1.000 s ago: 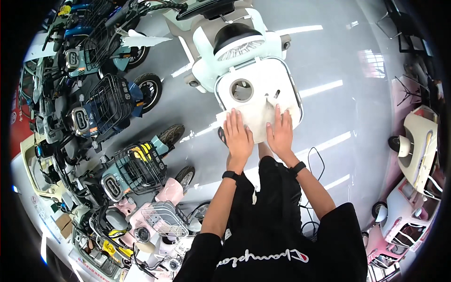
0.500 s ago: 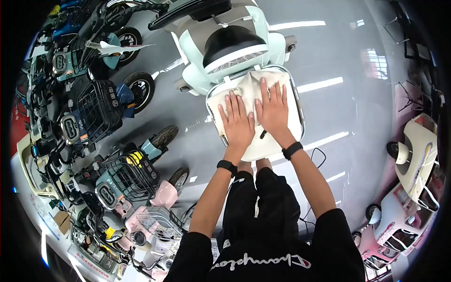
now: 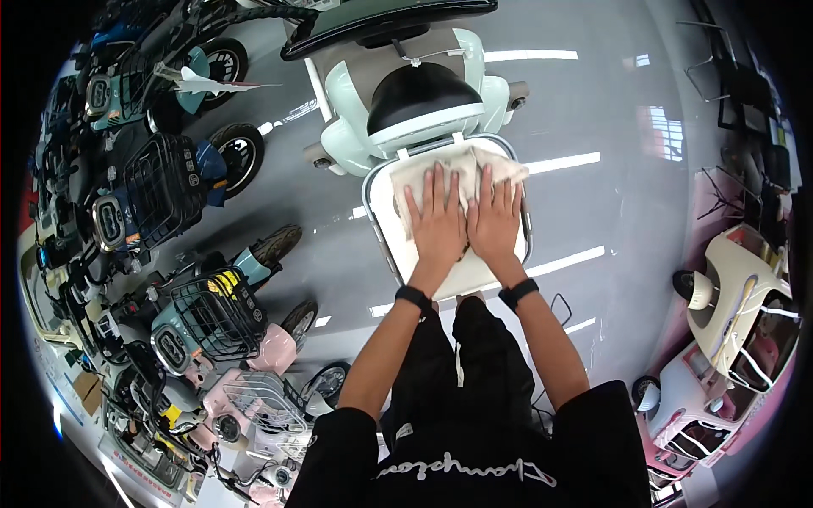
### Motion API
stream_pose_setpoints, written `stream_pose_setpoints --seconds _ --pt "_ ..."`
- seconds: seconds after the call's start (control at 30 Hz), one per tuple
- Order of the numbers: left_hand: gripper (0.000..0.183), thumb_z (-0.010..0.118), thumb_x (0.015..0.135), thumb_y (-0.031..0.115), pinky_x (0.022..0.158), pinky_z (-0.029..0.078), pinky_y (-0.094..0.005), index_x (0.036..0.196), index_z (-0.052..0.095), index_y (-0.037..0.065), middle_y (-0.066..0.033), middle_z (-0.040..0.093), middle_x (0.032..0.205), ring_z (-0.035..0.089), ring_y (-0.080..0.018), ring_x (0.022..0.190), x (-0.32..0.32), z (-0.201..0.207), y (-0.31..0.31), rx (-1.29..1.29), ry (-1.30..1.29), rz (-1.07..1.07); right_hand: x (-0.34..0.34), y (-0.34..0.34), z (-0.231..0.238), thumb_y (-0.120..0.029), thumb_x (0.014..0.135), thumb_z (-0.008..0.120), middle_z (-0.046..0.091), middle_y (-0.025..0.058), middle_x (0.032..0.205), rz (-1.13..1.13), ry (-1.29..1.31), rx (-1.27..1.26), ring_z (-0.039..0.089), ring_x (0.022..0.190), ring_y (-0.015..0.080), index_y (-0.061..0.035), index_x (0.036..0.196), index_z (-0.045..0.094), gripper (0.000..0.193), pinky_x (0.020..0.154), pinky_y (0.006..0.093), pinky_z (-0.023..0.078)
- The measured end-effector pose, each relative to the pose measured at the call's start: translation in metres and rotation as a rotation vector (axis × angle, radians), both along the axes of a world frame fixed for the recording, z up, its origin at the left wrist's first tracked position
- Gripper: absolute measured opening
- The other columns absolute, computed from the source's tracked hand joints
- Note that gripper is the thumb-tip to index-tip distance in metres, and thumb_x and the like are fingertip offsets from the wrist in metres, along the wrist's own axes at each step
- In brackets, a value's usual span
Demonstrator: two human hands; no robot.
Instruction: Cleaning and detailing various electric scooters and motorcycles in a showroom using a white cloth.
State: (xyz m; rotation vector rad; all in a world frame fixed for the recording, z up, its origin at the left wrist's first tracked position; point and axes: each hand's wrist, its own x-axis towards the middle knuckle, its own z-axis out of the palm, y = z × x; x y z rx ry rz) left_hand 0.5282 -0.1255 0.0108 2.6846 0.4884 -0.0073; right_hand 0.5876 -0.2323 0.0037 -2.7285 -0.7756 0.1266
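My left hand and my right hand lie flat side by side, fingers stretched out, pressing on a cream cloth. The rumpled cloth covers the far part of a cream, rounded panel, and its right end reaches the panel's edge. A metal rail runs around the panel. Beyond it stands a mint-green vehicle with a black, dome-shaped part above a white band. The cloth under my palms is hidden.
Several scooters stand on the left, among them one with a black wire basket and a pink one with a pale basket. Cream and pink small vehicles are at the right. A dark cable lies on the grey floor.
My right hand has drawn back toward me and now lies level with the left, closer beside it. The cloth's right end has shifted outward to the panel's edge. The whole view has shifted slightly.
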Motion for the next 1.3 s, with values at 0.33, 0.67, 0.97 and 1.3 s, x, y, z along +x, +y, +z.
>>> stream_pose_setpoints --seconds 0.33,0.67,0.97,1.3 --pt "0.054 0.048 0.096 0.025 0.119 0.004 -0.0629 0.147 0.045 0.008 -0.016 0.03 0.16 0.019 -0.0328 0.151 -0.044 0.002 -0.07 0.073 0.116 0.117 -0.031 -0.065 0.009 -0.021 0.088 0.05 0.049 0.0321 0.129 0.148 0.123 0.032 0.045 0.127 0.0464 0.0021 0.152 0.03 0.071 0.117 0.0581 0.022" --pt "0.054 0.047 0.098 0.026 0.119 0.001 -0.063 0.145 0.043 0.0 -0.0183 0.027 0.16 0.015 -0.0376 0.151 -0.064 0.015 -0.179 0.064 0.336 0.361 -0.04 -0.159 0.02 -0.02 0.09 0.05 0.047 0.0272 0.14 0.37 0.476 0.088 0.044 0.131 0.0422 0.0043 0.154 0.022 0.074 0.118 0.0589 0.017" --pt "0.061 0.048 0.095 0.026 0.12 0.004 -0.0604 0.152 0.036 0.006 -0.0114 0.026 0.163 0.018 -0.0298 0.152 -0.039 0.01 -0.125 0.103 0.254 0.21 -0.035 -0.126 0.026 -0.029 0.098 0.044 0.046 0.0319 0.136 0.294 0.5 0.052 0.038 0.135 0.0464 0.01 0.153 0.015 0.074 0.118 0.062 0.007" --pt "0.064 0.047 0.097 0.028 0.12 0.005 -0.06 0.157 0.03 0.013 -0.0124 0.022 0.164 0.02 -0.0326 0.151 0.048 0.0 -0.098 0.089 0.13 0.605 0.079 -0.05 0.0 -0.029 0.096 0.049 0.046 0.0296 0.138 0.346 0.377 0.052 0.041 0.133 0.0453 0.0025 0.155 0.018 0.073 0.116 0.0587 0.02"
